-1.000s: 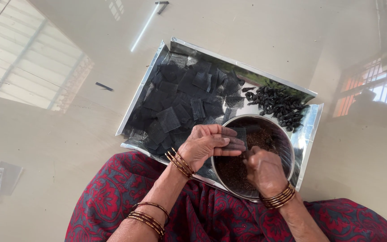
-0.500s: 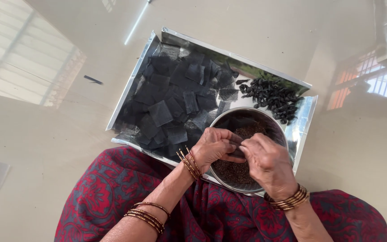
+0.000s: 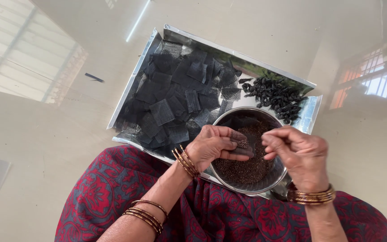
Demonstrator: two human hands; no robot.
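1. Floor [image 3: 59, 148]: pale and glossy, carrying everything; it spreads out on all sides of my hands.
2. Tray [image 3: 229, 47]: shiny metal, lying beyond and under both hands, its far rim well past my fingertips.
3. Mesh squares [image 3: 175, 101]: a heap of black net pieces covering the tray's bed, ahead of and outward from my left hand.
4. Steel bowl [image 3: 279, 175]: round, sitting on the tray's near corner directly below both hands, partly filled with small brown seeds [image 3: 242, 170].
5. Dark pile [image 3: 277, 95]: small black twisted pieces heaped on the tray, beyond my right hand; I cannot tell what they are.
6. Left hand [image 3: 213, 145]: curled nearly closed over the bowl, fingers pinched on one dark mesh piece [image 3: 242, 145] with a small clump of seeds resting on it.
7. Right hand [image 3: 298, 154]: fingertips drawn together in a pinch just beside the left hand's load; whether it grips seeds or mesh, I cannot tell.
8. Step in hand, as I judge it: loading seeds onto the held square. The next move calls for gathering the mesh edges without tipping the clump.
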